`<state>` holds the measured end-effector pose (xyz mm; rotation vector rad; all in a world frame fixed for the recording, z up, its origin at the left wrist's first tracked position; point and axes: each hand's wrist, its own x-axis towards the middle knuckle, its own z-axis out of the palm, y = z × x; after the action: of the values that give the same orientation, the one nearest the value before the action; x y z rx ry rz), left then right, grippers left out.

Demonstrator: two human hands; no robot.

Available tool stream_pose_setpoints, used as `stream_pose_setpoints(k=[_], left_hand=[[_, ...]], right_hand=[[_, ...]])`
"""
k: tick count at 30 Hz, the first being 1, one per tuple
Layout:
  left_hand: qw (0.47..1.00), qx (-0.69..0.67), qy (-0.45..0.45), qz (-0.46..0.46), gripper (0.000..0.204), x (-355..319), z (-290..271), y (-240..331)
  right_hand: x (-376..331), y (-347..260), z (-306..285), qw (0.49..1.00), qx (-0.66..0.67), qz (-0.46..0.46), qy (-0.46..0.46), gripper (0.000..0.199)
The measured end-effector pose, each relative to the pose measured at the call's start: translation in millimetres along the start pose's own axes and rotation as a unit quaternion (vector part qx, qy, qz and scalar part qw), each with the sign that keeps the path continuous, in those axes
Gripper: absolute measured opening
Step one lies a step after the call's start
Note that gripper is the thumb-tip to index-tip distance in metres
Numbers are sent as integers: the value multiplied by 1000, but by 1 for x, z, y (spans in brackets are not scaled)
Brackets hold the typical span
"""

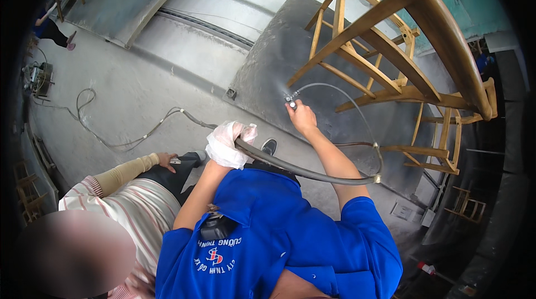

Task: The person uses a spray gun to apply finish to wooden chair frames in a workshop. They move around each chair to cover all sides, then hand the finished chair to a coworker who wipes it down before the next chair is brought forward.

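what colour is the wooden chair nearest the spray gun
The wooden chair is golden brown, seen best in the head view, the only one.

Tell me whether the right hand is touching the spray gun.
Touching. The head view shows it: the right hand is closed around the spray gun, with no gap between.

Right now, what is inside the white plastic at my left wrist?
Your left forearm leads into the white plastic, and a dark hose emerges at its right. The left hand is covered; its fingers and grip cannot be seen.
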<state>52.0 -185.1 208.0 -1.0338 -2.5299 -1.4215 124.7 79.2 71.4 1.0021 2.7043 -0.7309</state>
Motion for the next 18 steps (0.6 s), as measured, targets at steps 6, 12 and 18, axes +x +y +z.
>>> stream_pose_setpoints(k=[6,12,18], left_hand=[[998,-68,14,-11,31,19,-24,-5],[981,-164,-62,89,23,50,-32,10],[929,-264,-190,174,28,60,-22,38]], right_hand=[[-37,-28,-39,990,-124,-51,40,37],[-128,-80,-150,974,-139,-76,163,38],[-220,-148,-261,906,-112,-143,382,37]])
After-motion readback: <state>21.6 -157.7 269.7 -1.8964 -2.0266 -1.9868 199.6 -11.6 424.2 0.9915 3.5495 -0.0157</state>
